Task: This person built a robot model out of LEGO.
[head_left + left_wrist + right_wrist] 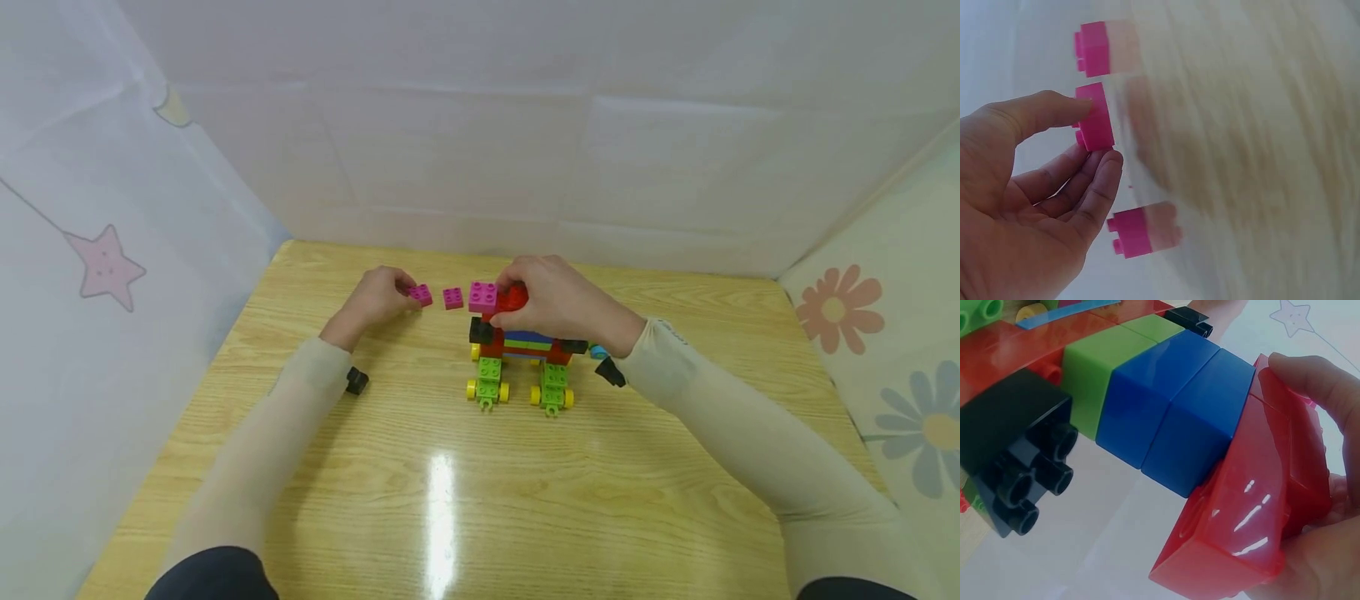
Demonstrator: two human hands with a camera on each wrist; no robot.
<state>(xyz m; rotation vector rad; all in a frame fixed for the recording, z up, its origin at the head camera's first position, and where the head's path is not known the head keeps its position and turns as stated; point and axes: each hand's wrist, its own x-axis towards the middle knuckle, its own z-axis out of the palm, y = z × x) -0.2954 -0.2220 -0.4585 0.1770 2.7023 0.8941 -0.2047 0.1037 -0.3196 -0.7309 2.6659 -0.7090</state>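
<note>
My left hand (373, 300) pinches a pink brick (1097, 119) between thumb and fingers, close over the table at its far side. Two more pink bricks stand near it in the left wrist view, one above (1094, 49) and one below (1134, 232). My right hand (558, 300) grips the red bricks (1241, 506) at the top end of a wheeled brick build. Blue bricks (1169, 400) and green bricks (1088, 384) join on beside the red ones. A larger pink brick (483, 297) sits on top, by my right fingertips.
Lime green bricks with yellow wheels (489, 383) form the build's near side. A black brick (357, 381) lies beside my left forearm, another black piece (611, 372) below my right wrist. A white cloth wall (465, 167) rises behind the wooden table (525, 508).
</note>
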